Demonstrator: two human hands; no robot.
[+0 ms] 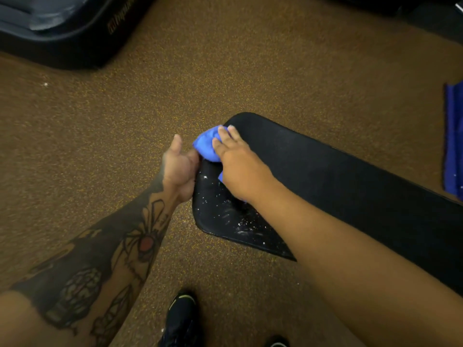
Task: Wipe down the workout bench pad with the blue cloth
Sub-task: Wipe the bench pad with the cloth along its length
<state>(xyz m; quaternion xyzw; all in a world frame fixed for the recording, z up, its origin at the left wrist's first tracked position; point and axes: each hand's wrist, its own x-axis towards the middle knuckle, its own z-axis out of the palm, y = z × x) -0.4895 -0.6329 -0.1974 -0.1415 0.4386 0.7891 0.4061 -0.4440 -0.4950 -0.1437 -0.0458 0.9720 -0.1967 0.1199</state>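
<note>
The black bench pad [338, 181] runs from the middle of the view toward the lower right. White specks and smears cover its near left corner. My right hand [240, 166] presses a bunched blue cloth [206, 145] onto the pad's left end, fingers spread over it. My left hand [179, 169] is cupped at the pad's left edge, palm facing the cloth, thumb raised; whether its fingers touch the pad or cloth is hidden.
Speckled brown rubber floor [225, 58] surrounds the bench. A dark machine base [57, 33] sits at the top left. A second blue cloth or mat [454, 139] lies at the right edge. A black shoe [181, 319] stands below the bench.
</note>
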